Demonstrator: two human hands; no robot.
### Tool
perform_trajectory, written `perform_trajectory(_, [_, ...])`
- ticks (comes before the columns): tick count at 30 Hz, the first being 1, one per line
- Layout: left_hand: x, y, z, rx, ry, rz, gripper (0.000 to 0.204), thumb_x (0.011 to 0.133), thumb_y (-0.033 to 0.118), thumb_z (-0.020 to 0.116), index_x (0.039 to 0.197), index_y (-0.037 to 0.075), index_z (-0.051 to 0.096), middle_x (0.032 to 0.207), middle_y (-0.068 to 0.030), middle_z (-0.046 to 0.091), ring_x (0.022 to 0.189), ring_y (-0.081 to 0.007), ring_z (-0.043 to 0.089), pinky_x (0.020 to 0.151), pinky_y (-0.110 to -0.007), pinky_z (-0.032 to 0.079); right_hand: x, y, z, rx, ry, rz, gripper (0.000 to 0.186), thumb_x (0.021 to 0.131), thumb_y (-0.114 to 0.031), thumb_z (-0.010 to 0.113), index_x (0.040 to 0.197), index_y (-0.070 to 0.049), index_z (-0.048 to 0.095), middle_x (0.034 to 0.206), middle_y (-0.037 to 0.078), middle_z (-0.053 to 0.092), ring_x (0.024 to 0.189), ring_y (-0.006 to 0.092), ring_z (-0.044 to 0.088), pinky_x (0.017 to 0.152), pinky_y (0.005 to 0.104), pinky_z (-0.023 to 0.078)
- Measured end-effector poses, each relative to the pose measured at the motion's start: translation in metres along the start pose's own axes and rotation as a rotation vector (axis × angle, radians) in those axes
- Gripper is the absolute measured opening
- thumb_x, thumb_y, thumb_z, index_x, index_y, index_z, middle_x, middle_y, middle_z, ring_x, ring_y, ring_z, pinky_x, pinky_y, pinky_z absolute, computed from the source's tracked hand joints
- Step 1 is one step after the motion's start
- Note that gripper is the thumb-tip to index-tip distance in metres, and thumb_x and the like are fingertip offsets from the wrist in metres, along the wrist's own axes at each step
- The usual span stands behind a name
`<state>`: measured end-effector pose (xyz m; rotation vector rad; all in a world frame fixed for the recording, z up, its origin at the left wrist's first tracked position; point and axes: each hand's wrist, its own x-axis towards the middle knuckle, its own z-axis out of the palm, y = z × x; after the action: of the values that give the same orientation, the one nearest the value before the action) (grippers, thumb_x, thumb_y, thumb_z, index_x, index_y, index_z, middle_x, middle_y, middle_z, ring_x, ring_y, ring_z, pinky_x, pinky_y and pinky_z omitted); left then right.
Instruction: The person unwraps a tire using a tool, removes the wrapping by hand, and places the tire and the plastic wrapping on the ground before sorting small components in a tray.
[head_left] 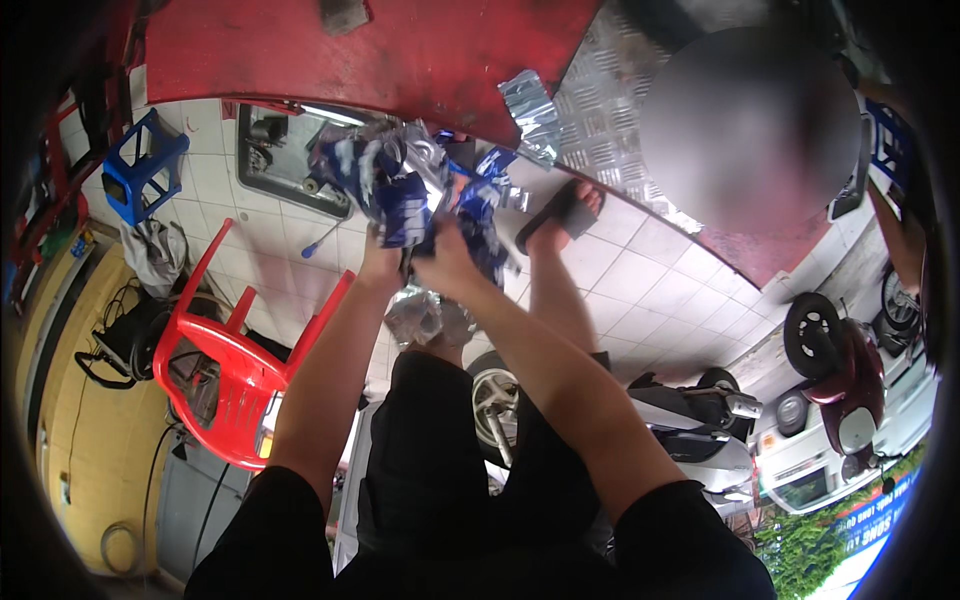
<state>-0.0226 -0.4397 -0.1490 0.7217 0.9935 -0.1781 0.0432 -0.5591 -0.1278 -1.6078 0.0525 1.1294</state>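
Both hands, left hand point(381, 262) and right hand point(447, 262), are clenched on a crumpled blue-and-silver foil wrapper point(405, 185), fingers mostly buried in it. It bunches upward from them, no clear long axis.

The floor point(640, 270) is pale square tile. On it stand a red chair point(235, 370) and, well apart toward the far left, a blue stool point(145, 165). A grey rag point(155, 250) lies between them, with a screwdriver point(322, 238) beyond the chair. A sandalled foot point(565, 212) rests on the tiles beside a red ramp point(400, 50) edged with ribbed metal plate point(610, 110). A foil scrap point(530, 110) lies on that ramp.
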Motion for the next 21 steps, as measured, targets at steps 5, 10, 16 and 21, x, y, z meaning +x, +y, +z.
perform_trajectory(5, [-0.081, 0.011, -0.011, -0.029, 0.203, -0.054, 0.035, 0.089, 0.015, 0.059, 0.120, -0.001, 0.056, 0.107, -0.0098, 0.066, 0.096, -0.0203, 0.065, 0.082, -0.034, 0.053, -0.063, -0.088, -0.051, 0.235, -0.598, 0.161, 0.064, 0.075, -0.011, 0.072, 0.132, 0.003, 0.044, 0.120, 0.019, 0.056, 0.107, 0.0279, 0.058, 0.097, 0.0336, 0.042])
perform_trajectory(10, [-0.108, 0.029, -0.040, -0.104, 0.571, -0.132, 0.027, 0.091, 0.010, 0.053, 0.114, -0.003, 0.058, 0.104, -0.0108, 0.066, 0.091, -0.0231, 0.066, 0.077, -0.036, 0.054, -0.038, -0.033, -0.108, 0.847, -0.066, 0.327, 0.046, 0.086, -0.002, 0.060, 0.130, 0.003, 0.046, 0.123, 0.017, 0.057, 0.111, 0.0322, 0.058, 0.100, 0.0450, 0.043])
perform_trajectory(16, [-0.154, 0.018, -0.061, -0.177, 0.468, -0.066, 0.031, 0.095, 0.015, 0.047, 0.121, 0.000, 0.054, 0.111, -0.0123, 0.064, 0.096, -0.0248, 0.065, 0.082, -0.037, 0.054, 0.074, 0.051, -0.134, 1.033, 0.666, 0.477, 0.059, 0.079, -0.006, 0.070, 0.134, -0.010, 0.049, 0.124, 0.017, 0.055, 0.101, 0.0283, 0.061, 0.090, 0.0339, 0.047])
perform_trajectory(21, [-0.202, 0.001, -0.052, -0.242, 0.329, 0.090, 0.039, 0.094, 0.024, 0.043, 0.121, -0.001, 0.055, 0.112, -0.0134, 0.064, 0.100, -0.0257, 0.064, 0.086, -0.038, 0.054, 0.052, 0.099, -0.104, 0.446, 0.859, 0.660, 0.059, 0.071, -0.011, 0.075, 0.125, 0.001, 0.055, 0.113, 0.022, 0.061, 0.099, 0.0318, 0.062, 0.083, 0.0356, 0.052])
